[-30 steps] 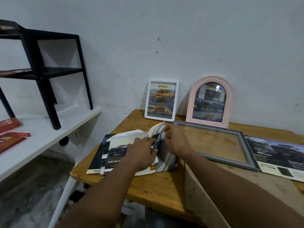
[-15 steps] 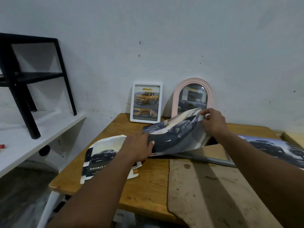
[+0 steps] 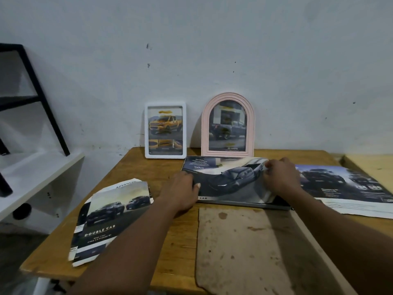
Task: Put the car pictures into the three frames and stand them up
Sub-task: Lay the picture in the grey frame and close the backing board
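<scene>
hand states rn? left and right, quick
Left hand: holding the left edge of the car picture, thumb on top.
Right hand: pinching the same picture's right end, over the grey frame.

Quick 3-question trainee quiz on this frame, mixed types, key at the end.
1. True or false: the white frame and pink frame both stand by the wall with pictures in them.
2. The grey frame is: A) standing, B) flat on the table under a car picture, C) hung on the wall.
3. Which hand pinches that picture's right end?
Key: 1 true; 2 B; 3 right hand.
</scene>
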Demonstrator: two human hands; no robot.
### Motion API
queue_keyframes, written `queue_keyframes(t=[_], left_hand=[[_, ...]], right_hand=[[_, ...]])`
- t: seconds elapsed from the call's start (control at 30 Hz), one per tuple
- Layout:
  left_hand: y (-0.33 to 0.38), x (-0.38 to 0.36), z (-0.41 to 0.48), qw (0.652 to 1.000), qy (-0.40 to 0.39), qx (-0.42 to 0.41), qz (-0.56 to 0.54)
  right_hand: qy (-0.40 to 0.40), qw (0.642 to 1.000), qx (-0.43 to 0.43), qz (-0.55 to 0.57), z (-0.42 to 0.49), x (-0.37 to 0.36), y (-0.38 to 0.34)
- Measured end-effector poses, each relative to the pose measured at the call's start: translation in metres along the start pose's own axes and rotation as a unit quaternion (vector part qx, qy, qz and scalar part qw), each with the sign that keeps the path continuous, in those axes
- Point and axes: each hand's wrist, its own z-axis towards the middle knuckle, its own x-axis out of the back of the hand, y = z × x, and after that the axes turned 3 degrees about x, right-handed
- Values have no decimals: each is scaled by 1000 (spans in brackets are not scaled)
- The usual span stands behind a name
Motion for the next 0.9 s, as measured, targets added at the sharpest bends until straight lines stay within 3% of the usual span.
queue_keyframes(t=[0.13, 0.5, 0.67, 0.9], left_hand=[[-2, -5, 2, 1000, 20, 18, 4], [7, -3, 0, 997, 40, 40, 61], [7, -3, -1, 997, 62, 48, 23], [5, -15, 4, 1000, 0, 20, 23]], right_hand=[[-36, 993, 34, -103, -11, -14, 3], [-53, 994, 66, -68, -20, -22, 2], [-55, 993, 88, -48, -22, -16, 7], [-84, 988, 89, -90, -24, -15, 5]])
